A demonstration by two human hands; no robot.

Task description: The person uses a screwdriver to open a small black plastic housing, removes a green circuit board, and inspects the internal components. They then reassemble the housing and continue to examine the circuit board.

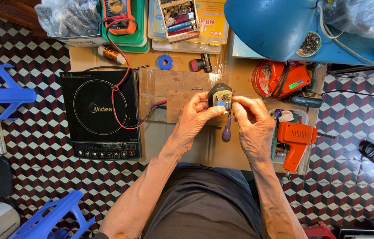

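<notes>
The left hand holds a small black open casing with a circuit board inside, its grip closed around the lower left side of the casing with the thumb across the front, so that the open face points up at the camera. The casing is held just above a bare wooden board on the table, near the middle of the work area. The right hand meets it from the right: its fingertips are pinched closed on the thin shaft of a purple-handled screwdriver, whose tip touches the right edge of the casing while the handle hangs down between the two hands. To the left lies a black induction cooktop, with a red wire looping across its upper right corner from an orange multimeter that sits on a green tray at the far edge. Just right of the right hand is an orange soldering gun resting on a tray of tools, and behind it an orange case wrapped in black cord. A blue lamp shade hangs over the far right of the table. A small blue roll of tape and a copper wire spool lie farther back.
</notes>
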